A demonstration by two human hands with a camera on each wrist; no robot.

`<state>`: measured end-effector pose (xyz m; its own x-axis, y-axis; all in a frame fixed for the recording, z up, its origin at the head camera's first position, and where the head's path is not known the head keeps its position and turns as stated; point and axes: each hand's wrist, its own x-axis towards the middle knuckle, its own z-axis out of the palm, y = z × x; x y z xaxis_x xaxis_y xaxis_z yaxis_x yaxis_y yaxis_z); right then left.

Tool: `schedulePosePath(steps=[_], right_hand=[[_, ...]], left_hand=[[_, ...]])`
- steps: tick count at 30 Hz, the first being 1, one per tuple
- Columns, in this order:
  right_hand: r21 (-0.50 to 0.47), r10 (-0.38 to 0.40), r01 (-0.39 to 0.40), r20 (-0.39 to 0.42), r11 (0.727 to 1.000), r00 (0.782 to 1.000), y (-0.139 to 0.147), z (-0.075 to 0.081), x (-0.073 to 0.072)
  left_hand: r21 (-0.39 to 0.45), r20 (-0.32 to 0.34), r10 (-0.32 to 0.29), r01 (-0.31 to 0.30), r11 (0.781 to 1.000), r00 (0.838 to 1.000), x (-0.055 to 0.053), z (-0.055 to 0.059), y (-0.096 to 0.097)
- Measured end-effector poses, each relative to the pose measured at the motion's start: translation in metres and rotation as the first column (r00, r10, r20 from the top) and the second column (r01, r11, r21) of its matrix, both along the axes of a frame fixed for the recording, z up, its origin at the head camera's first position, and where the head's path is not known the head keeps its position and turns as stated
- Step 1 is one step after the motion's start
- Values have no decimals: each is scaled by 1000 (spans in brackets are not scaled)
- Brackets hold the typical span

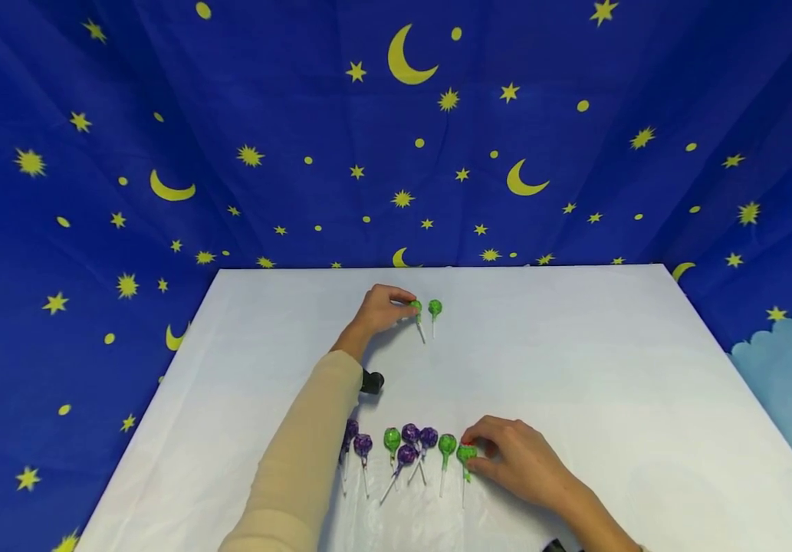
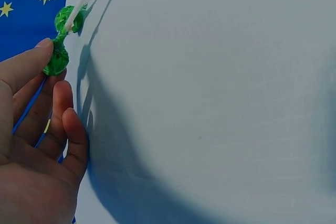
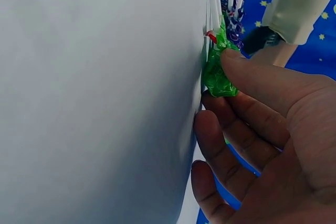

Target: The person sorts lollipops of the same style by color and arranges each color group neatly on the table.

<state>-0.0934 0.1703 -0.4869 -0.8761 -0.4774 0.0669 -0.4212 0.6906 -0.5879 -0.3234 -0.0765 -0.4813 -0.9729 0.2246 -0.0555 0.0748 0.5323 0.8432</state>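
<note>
Green-wrapped round lollipops (image 1: 435, 307) share the white table (image 1: 589, 345) with purple-wrapped round ones (image 1: 363, 443), one partly behind a beige sleeve (image 1: 302, 460). Five of each show. Left hand (image 1: 382, 309) pinches a green at the table's far side, right hand (image 1: 521, 462) another near its front.

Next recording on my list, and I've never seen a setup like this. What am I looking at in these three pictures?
There is no machine: a person works with two bare hands. The wide picture is taken from the head, looking forward and down; the other two are taken from the wrists, each showing its own hand. Near the far edge of the white table, the left hand pinches one green lollipop beside a second green lollipop. Closer in, the right hand pinches a third green lollipop, at the right end of a group of purple lollipops and green lollipops.
</note>
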Motion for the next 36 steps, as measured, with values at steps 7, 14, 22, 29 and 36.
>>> schedulePosePath(steps=[7,14,22,29,36], right_hand=[[-13,2,-2,1,1000,1000,1,-2,0],[-19,1,-1,15,1000,1000,2,-2,0],[-24,9,-8,11,1000,1000,3,-2,1],[-11,4,-4,26,1000,1000,2,-1,-1],[-23,-1,2,44,1000,999,2,-2,0]], left_hand=[[-28,-4,-8,8,1000,1000,-6,-3,-1],[-18,-32,-35,35,999,999,-10,-1,2],[-38,-12,4,-5,999,1000,-12,-5,4],[-70,-18,-9,8,998,1000,-13,-6,3],[-95,-24,-48,46,994,999,-11,-5,2]])
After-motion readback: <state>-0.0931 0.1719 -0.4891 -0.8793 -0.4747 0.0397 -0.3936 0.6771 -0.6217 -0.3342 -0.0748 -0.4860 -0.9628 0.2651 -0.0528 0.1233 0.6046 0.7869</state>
